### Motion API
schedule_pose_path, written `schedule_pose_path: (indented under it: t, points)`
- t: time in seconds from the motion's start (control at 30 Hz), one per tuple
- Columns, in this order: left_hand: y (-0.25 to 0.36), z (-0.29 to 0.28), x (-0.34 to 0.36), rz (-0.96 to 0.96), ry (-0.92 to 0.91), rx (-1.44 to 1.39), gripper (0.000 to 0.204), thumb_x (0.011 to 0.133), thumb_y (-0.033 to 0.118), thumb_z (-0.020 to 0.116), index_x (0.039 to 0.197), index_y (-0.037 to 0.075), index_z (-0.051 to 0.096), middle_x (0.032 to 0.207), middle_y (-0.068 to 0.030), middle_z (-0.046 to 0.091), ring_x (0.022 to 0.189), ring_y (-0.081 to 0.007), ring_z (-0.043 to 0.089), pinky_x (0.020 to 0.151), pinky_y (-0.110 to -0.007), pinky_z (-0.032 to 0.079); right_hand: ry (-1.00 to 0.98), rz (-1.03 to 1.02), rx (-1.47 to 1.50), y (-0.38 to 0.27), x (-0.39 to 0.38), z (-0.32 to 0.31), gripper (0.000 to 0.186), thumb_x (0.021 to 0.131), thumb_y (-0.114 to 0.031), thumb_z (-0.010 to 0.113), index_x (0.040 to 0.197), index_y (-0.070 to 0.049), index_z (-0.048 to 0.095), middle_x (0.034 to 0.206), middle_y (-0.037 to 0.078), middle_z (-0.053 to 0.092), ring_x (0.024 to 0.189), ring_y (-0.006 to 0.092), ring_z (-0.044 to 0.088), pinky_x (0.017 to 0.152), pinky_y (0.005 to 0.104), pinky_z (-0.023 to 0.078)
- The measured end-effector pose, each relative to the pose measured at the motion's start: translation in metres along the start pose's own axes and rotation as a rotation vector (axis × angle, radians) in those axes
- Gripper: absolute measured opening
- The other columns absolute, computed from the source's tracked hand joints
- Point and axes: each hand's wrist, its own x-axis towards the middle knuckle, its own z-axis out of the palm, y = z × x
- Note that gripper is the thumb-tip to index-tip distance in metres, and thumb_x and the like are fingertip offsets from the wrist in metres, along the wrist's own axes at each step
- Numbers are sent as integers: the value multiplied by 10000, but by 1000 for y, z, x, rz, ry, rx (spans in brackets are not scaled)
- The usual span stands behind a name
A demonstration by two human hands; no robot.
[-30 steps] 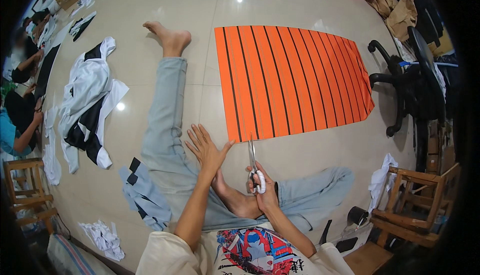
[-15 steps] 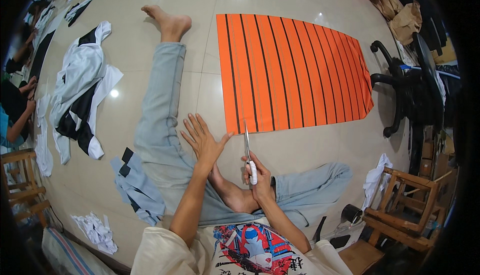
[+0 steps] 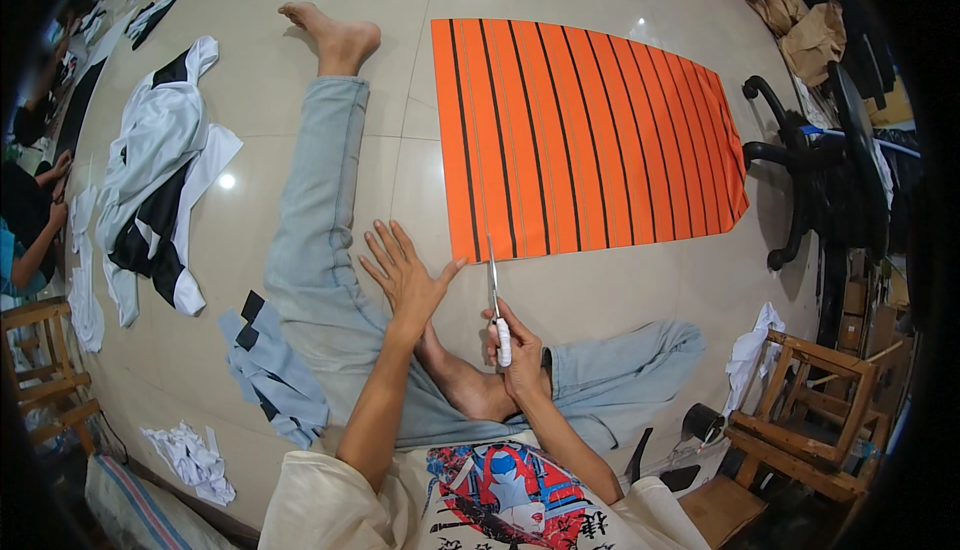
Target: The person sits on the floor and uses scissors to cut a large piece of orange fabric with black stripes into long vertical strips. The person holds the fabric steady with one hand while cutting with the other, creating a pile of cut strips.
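An orange sheet of fabric [image 3: 590, 145] with black stripes lies flat on the tiled floor in front of me. My right hand [image 3: 513, 346] grips a pair of scissors [image 3: 504, 338] by its white-wrapped handles. The blades reach over the sheet's near edge, close to its left corner, between two black stripes. Flat on the floor, fingers spread, rests my left hand [image 3: 408, 275]; its thumb is at the sheet's near left corner. Whether the blades are apart is hard to make out.
My legs flank the work, the left stretched ahead, the right folded. White and black garments [image 3: 160, 180] and a grey-blue cloth [image 3: 270, 370] lie left. Right are a black swivel chair [image 3: 790, 155] and a wooden stool [image 3: 810, 400]. Another person's hands [image 3: 60, 190] show at far left.
The whole view has shifted slightly, with the sheet and floor a little higher in the picture. Both hands and the scissors keep nearly the same place at the sheet's edge.
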Motion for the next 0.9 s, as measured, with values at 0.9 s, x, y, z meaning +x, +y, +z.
schedule_pose_path:
  t: [0.9]
  points:
    - [3,-1,0,-7,9,22,1343,798,792,626,1583,-104,5,1658,-325,-86,1526,-492,-158,1149,-702,-107,16,-67,1,-20,32,26,539,915,-21,693,1438,-34,561,1181,115,693,615,71,549,502,202,459]
